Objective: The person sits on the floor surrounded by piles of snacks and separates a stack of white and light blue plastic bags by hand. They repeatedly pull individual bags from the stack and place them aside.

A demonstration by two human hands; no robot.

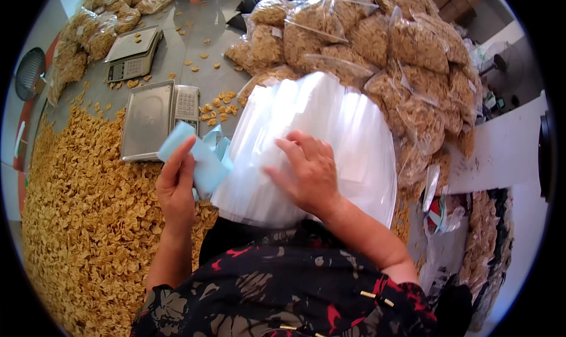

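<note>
A folded light blue sheet (197,163) is gripped in my left hand (180,192), beside the left edge of a broad stack of clear plastic bags (359,154). More crumpled blue material (218,141) shows just behind it. My right hand (303,175) is over the middle of the bag stack with its fingers apart and slightly blurred. Whether its fingertips touch the top bag I cannot tell.
Loose golden flakes (88,213) are heaped at the left. Two scales (147,125) (127,66) stand behind them. Filled bags are piled at the top left (94,33) and right (365,36). A white board (489,154) is at the far right.
</note>
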